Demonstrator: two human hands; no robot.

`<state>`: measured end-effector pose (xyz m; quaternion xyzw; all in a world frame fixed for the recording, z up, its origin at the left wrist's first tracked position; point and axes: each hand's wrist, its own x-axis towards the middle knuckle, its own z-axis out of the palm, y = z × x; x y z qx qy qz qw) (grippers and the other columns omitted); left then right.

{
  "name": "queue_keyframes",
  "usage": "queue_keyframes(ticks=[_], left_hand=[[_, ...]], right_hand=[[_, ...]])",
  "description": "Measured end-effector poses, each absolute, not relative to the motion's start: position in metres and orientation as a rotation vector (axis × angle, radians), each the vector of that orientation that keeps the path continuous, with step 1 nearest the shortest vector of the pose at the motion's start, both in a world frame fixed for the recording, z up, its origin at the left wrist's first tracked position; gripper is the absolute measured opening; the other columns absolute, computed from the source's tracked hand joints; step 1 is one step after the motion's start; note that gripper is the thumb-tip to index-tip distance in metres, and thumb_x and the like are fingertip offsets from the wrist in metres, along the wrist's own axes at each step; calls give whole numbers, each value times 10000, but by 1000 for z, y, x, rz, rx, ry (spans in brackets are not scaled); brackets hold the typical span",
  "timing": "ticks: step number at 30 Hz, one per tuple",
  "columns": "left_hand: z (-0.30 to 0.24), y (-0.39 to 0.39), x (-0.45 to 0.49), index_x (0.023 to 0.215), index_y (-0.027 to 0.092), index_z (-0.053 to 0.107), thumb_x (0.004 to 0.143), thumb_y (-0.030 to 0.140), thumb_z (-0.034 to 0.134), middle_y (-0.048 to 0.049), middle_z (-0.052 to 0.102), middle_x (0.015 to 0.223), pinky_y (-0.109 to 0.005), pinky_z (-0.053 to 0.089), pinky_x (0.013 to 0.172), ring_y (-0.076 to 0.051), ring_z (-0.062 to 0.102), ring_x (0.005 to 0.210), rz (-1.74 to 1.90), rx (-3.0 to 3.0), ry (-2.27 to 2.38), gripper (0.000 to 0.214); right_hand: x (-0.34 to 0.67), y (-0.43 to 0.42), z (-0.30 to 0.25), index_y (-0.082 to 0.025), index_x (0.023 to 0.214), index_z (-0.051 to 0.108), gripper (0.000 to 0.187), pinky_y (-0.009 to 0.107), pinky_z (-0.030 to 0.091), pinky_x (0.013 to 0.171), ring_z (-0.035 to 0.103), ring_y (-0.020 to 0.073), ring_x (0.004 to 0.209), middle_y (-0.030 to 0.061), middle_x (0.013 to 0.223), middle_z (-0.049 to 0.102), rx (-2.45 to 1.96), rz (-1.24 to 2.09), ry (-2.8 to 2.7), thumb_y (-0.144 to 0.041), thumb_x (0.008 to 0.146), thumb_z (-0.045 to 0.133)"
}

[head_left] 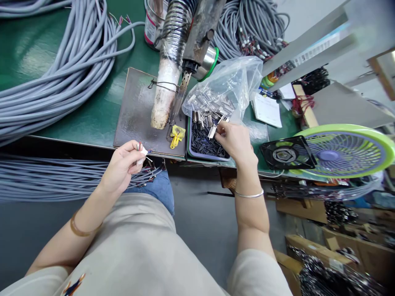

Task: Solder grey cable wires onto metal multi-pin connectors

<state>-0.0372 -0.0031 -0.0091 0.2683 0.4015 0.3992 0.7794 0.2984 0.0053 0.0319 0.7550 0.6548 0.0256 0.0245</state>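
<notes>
My left hand [126, 164] is closed in a pinch on a white piece with thin coloured wires [143, 151] sticking out, just in front of the bench edge. My right hand [233, 142] reaches over a tray [210, 156], its thumb and forefinger closed at a metal pin connector [212, 131]. Inside the tray lie many short black tubes [205, 144] and more metal connectors. A clear plastic bag [243, 78] of similar connectors rests across the tray's far side. Left of the tray, a yellow clip [177, 136] sits on a dark board [138, 107] below the tip of a soldering iron [182, 92].
Coiled grey cables [70, 70] cover the bench's left, and more cables [55, 179] hang below its edge. A silver duct [173, 49] comes down over the board. A solder spool [210, 63] stands behind. To the right are a small black fan [286, 153] and a green fan [342, 152].
</notes>
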Motion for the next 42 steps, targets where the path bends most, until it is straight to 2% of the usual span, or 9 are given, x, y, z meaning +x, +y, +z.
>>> queue_keyframes(ticks=[6,10,15,23,30,34,37,39,42], left_hand=[[-6,-5,-37,664,162,594,629,191,795,67,470,500,-168,153,413,-11,289,396,871,602,865,206],[-5,-5,-34,662,155,613,641,186,808,68,447,499,-162,162,414,-9,285,407,870,602,856,198],[1,-9,-22,683,145,641,627,185,847,49,519,546,-141,177,390,-6,327,412,867,637,826,217],[2,-18,-15,737,137,670,691,242,863,-39,741,803,-168,402,385,-24,471,425,803,823,720,224],[-7,-18,-15,762,131,678,723,246,851,-8,672,725,-159,389,381,-30,451,453,794,807,693,212],[-8,-13,-19,767,132,649,774,268,841,-62,773,889,-159,327,377,6,415,405,831,768,664,235],[-10,-8,-26,777,140,616,780,284,854,-24,735,771,-159,251,377,8,387,375,808,657,588,278],[-13,-6,-30,793,143,605,774,281,860,-3,692,713,-157,231,391,3,386,375,774,568,526,291],[-18,-4,-35,798,146,598,758,276,868,5,661,710,-162,246,402,-1,385,376,742,461,453,303]], right_hand=[[302,1,38,-234,751,541,103,335,453,718,636,183,696,22,747,663,2717,-136,2217,-222,809,626],[287,-27,49,-245,761,534,285,319,562,676,689,154,661,-23,813,668,3151,-830,2456,-407,766,768],[224,-59,41,-250,734,530,372,348,619,700,783,220,801,-1,788,742,3051,-1350,2681,-480,803,814],[165,-58,1,-234,760,591,264,312,611,728,800,220,906,7,827,762,2878,-1828,2612,-371,855,797],[149,-55,0,-245,822,598,187,362,643,868,784,192,925,3,905,754,2845,-1711,2729,-304,890,761],[163,-56,6,-253,853,540,214,317,650,685,761,158,741,-20,895,719,2957,-1966,2666,-323,915,733],[177,-61,10,-237,844,546,220,243,580,540,702,113,613,-11,917,763,2780,-2137,2639,-298,914,746],[180,-64,11,-221,837,556,216,222,540,502,675,96,588,22,989,793,2833,-1959,2636,-287,920,745],[175,-63,9,-205,841,588,193,224,513,483,639,73,568,37,1096,780,3227,-1234,2677,-271,918,751]])
